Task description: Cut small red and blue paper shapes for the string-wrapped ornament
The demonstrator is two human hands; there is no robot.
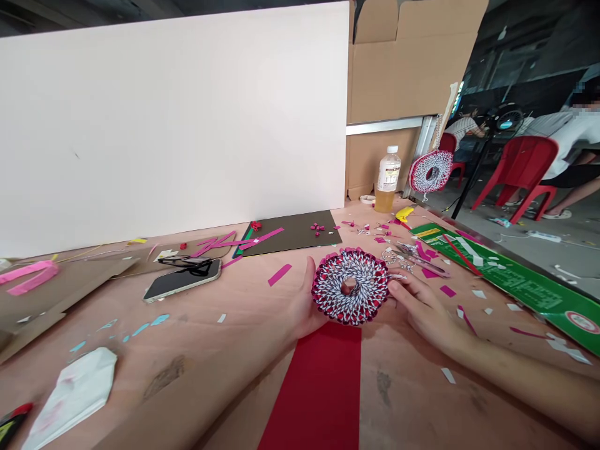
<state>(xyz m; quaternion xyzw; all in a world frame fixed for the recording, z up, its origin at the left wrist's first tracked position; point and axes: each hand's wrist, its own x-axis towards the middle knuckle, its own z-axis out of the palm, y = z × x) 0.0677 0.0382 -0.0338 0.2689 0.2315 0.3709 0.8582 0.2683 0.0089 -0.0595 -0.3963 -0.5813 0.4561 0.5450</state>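
A round folded-paper ornament (344, 294), patterned in white, dark grey and magenta-red with a hole in its middle, is held up above the table. My left hand (302, 312) grips it from the left and below, thumb upright along its edge and the other fingers hidden behind it. At its right edge, my right hand (419, 309) is closed, pinching the rim where a short twisted cord (397, 276) sticks out. Beneath the ornament lies a strip of red paper (323, 387). Scissors (424, 259) rest just beyond my right hand.
A smartphone (182, 279) with glasses on it lies left. Behind are a dark board (295, 234), magenta strips and a bottle (387, 181). A green cardboard piece (510, 281) borders the right. A similar ornament (430, 171) hangs at the corner; people sit beyond.
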